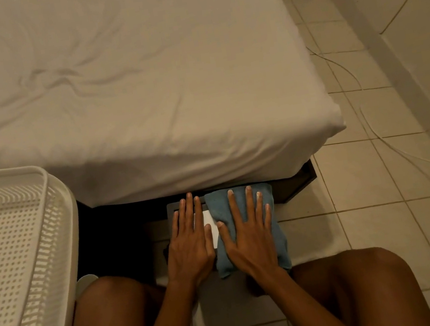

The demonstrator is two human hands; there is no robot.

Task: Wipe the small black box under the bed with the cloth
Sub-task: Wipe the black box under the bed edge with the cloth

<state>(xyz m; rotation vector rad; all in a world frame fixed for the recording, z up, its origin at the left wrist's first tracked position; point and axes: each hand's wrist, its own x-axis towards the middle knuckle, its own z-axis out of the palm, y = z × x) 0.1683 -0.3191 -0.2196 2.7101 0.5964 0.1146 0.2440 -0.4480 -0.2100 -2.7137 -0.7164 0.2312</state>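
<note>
Just soft blue cloth (pixel 241 215), flat-pressed.

Floor (pixel 377 226): pale square tiles, right and lower frame. On it: bed (pixel 135 76) with white sheet, filling the upper frame; small black box (pixel 171 209) at centre, at the bed's lower edge; white perforated basket (pixel 9 256), left; thin white cable (pixel 375 131), right.
</note>
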